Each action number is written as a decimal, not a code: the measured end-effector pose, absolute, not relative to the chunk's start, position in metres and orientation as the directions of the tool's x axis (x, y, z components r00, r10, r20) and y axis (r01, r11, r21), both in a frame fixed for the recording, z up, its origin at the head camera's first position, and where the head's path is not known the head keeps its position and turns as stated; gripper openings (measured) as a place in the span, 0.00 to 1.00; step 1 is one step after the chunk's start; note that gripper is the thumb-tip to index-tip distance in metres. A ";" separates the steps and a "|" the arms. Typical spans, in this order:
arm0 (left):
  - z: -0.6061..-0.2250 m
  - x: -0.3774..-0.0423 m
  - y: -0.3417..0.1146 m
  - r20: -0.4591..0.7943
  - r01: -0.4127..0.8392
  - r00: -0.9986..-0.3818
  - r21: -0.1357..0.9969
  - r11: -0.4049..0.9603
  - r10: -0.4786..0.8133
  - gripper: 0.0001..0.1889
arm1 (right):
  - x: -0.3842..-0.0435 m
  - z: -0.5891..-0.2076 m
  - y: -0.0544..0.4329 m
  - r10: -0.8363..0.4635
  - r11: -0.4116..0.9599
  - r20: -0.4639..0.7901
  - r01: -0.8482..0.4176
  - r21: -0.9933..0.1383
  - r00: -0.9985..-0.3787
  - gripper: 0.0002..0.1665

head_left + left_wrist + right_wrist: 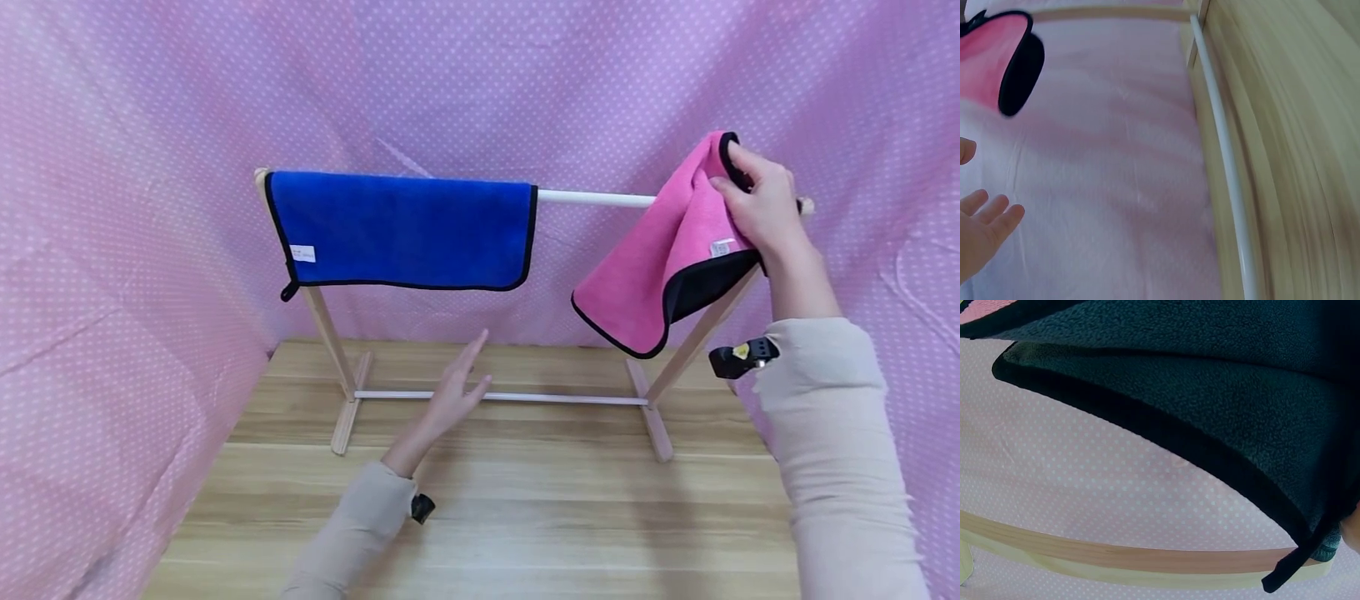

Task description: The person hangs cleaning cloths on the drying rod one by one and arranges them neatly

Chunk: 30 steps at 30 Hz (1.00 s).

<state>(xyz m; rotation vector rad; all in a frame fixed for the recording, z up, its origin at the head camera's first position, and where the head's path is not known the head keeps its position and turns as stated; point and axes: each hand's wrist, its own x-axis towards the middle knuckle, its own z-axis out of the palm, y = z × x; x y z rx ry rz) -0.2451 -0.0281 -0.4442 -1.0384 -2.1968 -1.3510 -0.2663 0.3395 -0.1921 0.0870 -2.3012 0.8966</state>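
At the right end of the rack's white top rod (592, 198), my right hand (767, 204) grips the upper right edge of a pink towel (637, 292) with black trim. The towel bunches in folds and slants down to the left. Its dark underside (1166, 394) and a black hanging loop (1291, 569) fill much of the right wrist view. My left hand (453, 392), fingers extended, is below and left of the pink towel and holds nothing. A blue towel (405, 233) with black trim hangs over the rod's left part.
The wooden rack's legs (690, 346) stand on a wood-grain table (540, 517), joined by a white lower rod (555, 397). Pink dotted cloth (465, 83) covers the back and sides. Each wrist wears a small black camera (738, 358).
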 end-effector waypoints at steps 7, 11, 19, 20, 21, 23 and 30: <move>-0.444 -0.247 0.012 0.607 0.748 -0.640 0.632 0.202 0.471 0.35 | -0.268 -0.192 0.339 0.166 0.762 0.600 -0.285 -0.582 -0.782 0.27; -0.444 -0.248 0.034 0.577 0.716 -0.659 0.678 0.167 0.482 0.34 | -0.267 -0.192 0.339 0.170 0.759 0.605 -0.288 -0.584 -0.778 0.27; -0.437 -0.236 0.064 0.526 0.629 -0.707 0.773 0.081 0.472 0.36 | -0.267 -0.194 0.337 0.169 0.749 0.615 -0.306 -0.588 -0.770 0.27; -0.442 -0.239 0.068 0.530 0.633 -0.703 0.770 0.077 0.473 0.37 | -0.267 -0.194 0.336 0.169 0.749 0.615 -0.305 -0.588 -0.771 0.27; -0.448 -0.242 0.071 0.534 0.635 -0.702 0.769 0.074 0.472 0.37 | -0.267 -0.194 0.336 0.170 0.749 0.615 -0.305 -0.588 -0.770 0.27; -0.452 -0.245 0.076 0.524 0.628 -0.702 0.775 0.071 0.483 0.38 | -0.268 -0.194 0.336 0.171 0.747 0.615 -0.306 -0.590 -0.770 0.26; -0.451 -0.251 0.090 0.488 0.615 -0.720 0.778 0.128 0.494 0.39 | -0.267 -0.194 0.338 0.177 0.750 0.620 -0.303 -0.588 -0.765 0.26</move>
